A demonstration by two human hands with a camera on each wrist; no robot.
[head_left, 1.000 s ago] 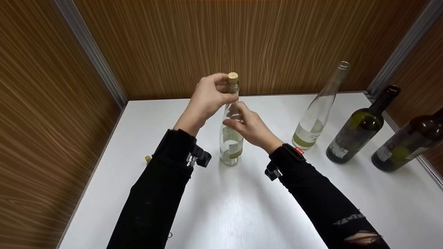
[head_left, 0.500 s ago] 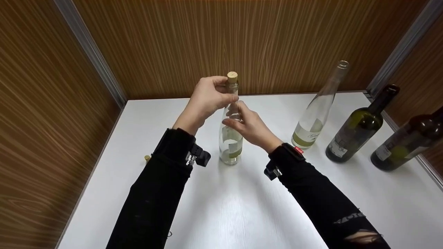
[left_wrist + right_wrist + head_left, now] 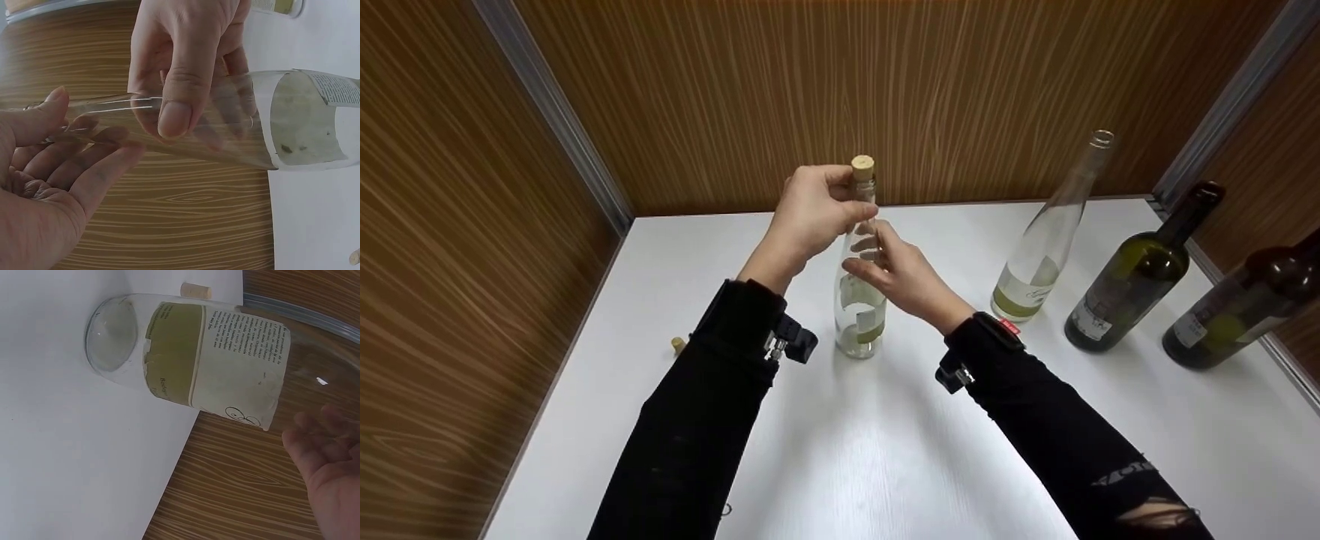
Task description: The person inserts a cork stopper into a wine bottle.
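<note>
A clear glass bottle (image 3: 858, 304) with a pale label stands upright on the white table (image 3: 885, 450), a cork (image 3: 862, 166) sticking out of its mouth. My left hand (image 3: 813, 211) grips the top of the neck just below the cork. My right hand (image 3: 901, 275) holds the bottle lower down, at the shoulder. In the left wrist view the right hand's thumb (image 3: 175, 107) presses on the glass of the clear bottle (image 3: 298, 121), and my left hand's fingers (image 3: 84, 169) curl round the neck. The right wrist view shows the bottle's base and label (image 3: 216, 363).
A second clear bottle (image 3: 1046, 240), a dark green bottle (image 3: 1140, 281) and a brown bottle (image 3: 1241, 315) stand at the right. A loose cork (image 3: 679, 345) lies near the table's left edge, the same loose cork (image 3: 196, 291) behind the bottle. Wood panel walls enclose three sides.
My left hand has shifted very slightly on the neck. The bottle, the cork and my right hand stay where they were.
</note>
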